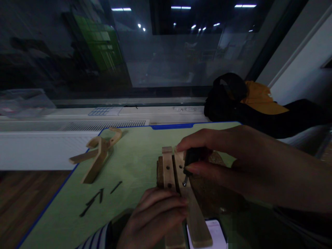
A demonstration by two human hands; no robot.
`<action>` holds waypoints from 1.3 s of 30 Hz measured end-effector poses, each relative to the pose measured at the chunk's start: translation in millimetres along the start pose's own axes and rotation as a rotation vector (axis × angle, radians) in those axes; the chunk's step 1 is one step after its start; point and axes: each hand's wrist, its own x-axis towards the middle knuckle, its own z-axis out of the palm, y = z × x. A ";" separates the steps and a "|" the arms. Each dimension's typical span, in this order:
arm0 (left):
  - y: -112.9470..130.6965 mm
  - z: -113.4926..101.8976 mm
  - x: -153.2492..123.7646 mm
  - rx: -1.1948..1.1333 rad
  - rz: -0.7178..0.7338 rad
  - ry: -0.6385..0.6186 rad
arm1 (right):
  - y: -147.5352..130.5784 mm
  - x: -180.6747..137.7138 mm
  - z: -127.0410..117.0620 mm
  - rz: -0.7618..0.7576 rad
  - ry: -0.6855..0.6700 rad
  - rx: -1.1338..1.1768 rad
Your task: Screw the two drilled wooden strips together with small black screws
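Observation:
My right hand [233, 166] grips a short screwdriver [191, 159] with a dark handle. Its metal tip meets the lower hole of the right-hand wooden hook [195, 214], where a screw may sit; I cannot tell. Alongside lies a second wooden hook [168, 174] with two holes. My left hand [155, 218] is laid across this one, fingers pressed together, fingertips reaching the edge of the right hook. Both hooks rest with their upper parts on a brown block [207, 193], partly hidden by my right hand.
Two more curved wooden hooks [97, 155] lie crossed at the board's left edge. Several dark screws [90, 202] are scattered on the green board [135, 145]. A lit phone [219, 231] lies under the right hook's end. Behind are a radiator, windowsill, and dark clothing with an orange cap [259, 95].

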 end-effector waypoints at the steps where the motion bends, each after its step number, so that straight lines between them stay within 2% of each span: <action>1: -0.1 -0.2 -0.1 0.001 -0.001 -0.004 | -0.1 0.3 -0.1 -0.012 0.007 -0.004; 6: -0.5 -1.0 0.2 -0.007 0.003 -0.025 | -1.2 1.4 -1.5 -0.066 -0.036 0.025; 15: -0.3 -0.9 1.8 -0.011 0.003 -0.010 | -4.6 0.0 -6.2 -0.053 -0.091 0.099; 24: -0.1 -0.4 0.5 -0.004 0.006 0.002 | -5.0 1.7 -3.3 -0.057 -0.061 0.076; 29: -0.3 -1.4 0.6 -0.003 -0.002 -0.036 | -2.8 1.6 -2.1 -0.061 -0.060 0.061; 36: -3.9 -0.7 -1.7 0.000 0.022 -0.034 | -2.2 1.3 -0.9 -0.016 -0.042 -0.019; 39: -5.1 -0.8 -1.8 -0.002 0.026 -0.042 | -1.5 0.2 0.5 -0.026 0.002 -0.033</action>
